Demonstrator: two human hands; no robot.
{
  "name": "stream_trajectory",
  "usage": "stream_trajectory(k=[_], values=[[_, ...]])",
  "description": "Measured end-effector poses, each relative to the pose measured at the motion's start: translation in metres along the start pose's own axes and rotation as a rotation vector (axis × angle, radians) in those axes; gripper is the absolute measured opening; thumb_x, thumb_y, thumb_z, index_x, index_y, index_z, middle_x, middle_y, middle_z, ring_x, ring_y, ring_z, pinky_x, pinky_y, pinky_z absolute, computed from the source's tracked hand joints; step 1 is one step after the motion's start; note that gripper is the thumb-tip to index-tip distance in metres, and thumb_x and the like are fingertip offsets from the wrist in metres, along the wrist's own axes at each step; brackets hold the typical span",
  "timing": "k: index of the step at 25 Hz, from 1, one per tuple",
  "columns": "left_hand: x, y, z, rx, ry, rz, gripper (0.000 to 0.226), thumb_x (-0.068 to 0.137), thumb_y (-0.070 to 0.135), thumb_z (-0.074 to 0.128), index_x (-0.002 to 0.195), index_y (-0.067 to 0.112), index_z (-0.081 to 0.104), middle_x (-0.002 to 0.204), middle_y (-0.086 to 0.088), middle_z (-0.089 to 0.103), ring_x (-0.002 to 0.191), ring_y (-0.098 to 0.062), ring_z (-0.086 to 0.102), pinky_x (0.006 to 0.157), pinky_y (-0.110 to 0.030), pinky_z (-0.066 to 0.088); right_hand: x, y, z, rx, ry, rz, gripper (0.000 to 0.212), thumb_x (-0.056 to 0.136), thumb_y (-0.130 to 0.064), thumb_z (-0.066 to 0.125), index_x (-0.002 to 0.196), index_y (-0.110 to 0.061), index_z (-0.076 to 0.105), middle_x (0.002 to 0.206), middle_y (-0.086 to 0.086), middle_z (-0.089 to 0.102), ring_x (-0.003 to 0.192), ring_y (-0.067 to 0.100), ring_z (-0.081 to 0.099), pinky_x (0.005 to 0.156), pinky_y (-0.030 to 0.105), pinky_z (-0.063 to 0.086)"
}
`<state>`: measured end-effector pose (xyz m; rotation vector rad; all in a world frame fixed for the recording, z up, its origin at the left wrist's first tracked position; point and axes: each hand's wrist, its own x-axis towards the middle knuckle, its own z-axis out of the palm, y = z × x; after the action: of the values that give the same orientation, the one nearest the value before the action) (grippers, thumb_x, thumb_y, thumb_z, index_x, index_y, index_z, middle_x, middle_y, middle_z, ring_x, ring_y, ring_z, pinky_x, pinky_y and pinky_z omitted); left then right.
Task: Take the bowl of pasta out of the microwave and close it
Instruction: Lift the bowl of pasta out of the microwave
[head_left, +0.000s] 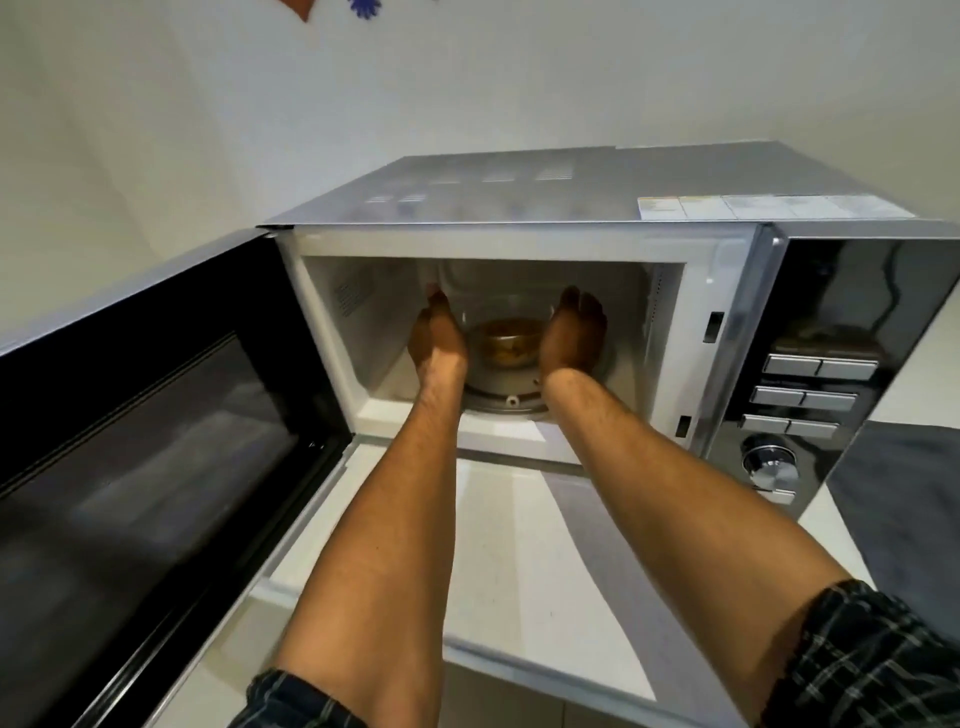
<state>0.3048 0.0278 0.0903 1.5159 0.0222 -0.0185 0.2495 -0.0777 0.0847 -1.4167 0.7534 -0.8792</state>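
Two hands are spread inside the microwave (519, 244): the left hand (435, 338) and the right hand (574, 338) flank the bowl of pasta (506, 345) on the turntable (511, 402), nothing grasped yet. Both sides should be clasped evenly, then lifted level.

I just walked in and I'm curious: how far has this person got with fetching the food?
Done: the microwave door is swung wide open. In hand: the left hand and right hand reach inside on either side of the bowl of pasta, which sits on the turntable. Left: lifting it out and closing the door.
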Motion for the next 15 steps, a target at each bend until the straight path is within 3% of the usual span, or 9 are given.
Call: stream_trajectory(k=[2,5,8,11,15], values=[[0.012,-0.006,0.007,-0.004,-0.062,-0.002,0.069,0.102,0.062,0.027,0.105,0.010,0.073,0.111,-0.022,0.072,0.107,-0.039,0.065,0.104,-0.046,0.048,0.008,0.006,0.010,0.011,-0.025,0.072,0.055,0.108,-0.041,0.032,0.145,-0.004,0.049,0.148,0.016,0.053,0.133,0.032,0.050,0.110,0.034,0.036],[0.014,-0.010,0.014,-0.003,-0.101,0.021,0.068,0.102,0.064,0.019,0.083,0.020,0.067,0.090,-0.007,0.071,0.086,-0.025,0.063,0.090,-0.036,0.045,0.007,0.010,0.022,0.016,-0.074,0.134,0.059,0.107,-0.049,0.024,0.146,-0.013,0.049,0.146,0.014,0.056,0.131,0.034,0.053,0.115,0.046,0.037],[0.010,-0.013,0.023,-0.027,-0.111,0.032,0.079,0.101,0.065,0.016,0.092,0.011,0.073,0.105,-0.017,0.074,0.099,-0.037,0.068,0.099,-0.043,0.050,0.004,0.007,0.030,0.031,-0.104,0.132,0.057,0.109,-0.044,0.020,0.134,-0.012,0.060,0.136,0.015,0.063,0.122,0.033,0.060,0.110,0.045,0.044],[-0.002,-0.009,0.029,-0.120,-0.117,-0.007,0.066,0.103,0.061,0.021,0.077,0.022,0.067,0.098,-0.010,0.074,0.100,-0.033,0.069,0.104,-0.050,0.051,-0.008,0.001,0.028,0.238,-0.099,0.189,0.051,0.108,-0.044,0.029,0.111,-0.011,0.068,0.120,0.014,0.071,0.107,0.030,0.067,0.100,0.041,0.052],[-0.021,0.003,0.024,-0.212,-0.020,-0.087,0.065,0.102,0.061,0.021,0.087,0.019,0.068,0.104,-0.008,0.073,0.106,-0.032,0.069,0.104,-0.047,0.051,-0.030,-0.012,0.015,0.339,-0.137,0.296,0.049,0.106,-0.041,0.037,0.120,-0.007,0.069,0.120,0.013,0.071,0.110,0.032,0.066,0.103,0.047,0.052]])
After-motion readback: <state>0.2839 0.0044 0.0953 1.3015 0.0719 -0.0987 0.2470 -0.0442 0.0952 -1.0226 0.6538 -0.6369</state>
